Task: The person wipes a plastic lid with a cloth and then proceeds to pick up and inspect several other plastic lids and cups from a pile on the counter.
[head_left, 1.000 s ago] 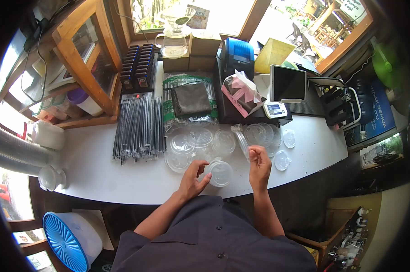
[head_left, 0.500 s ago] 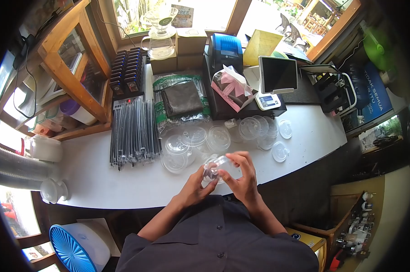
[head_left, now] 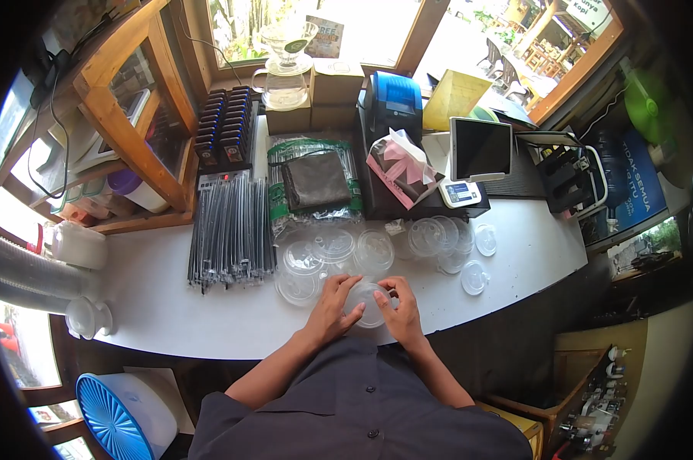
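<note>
Lowered since 0.5 s ago, the clear plastic lid (head_left: 369, 304) now lies flat on the white counter (head_left: 170, 291), round, with no long axis, its face up. Left hand (head_left: 332, 305) and right hand (head_left: 398, 307) pinch its opposite rims; fingers hide both edges. Just beyond lie more glossy, see-through lids (head_left: 316, 253), overlapping and hard to count.
</note>
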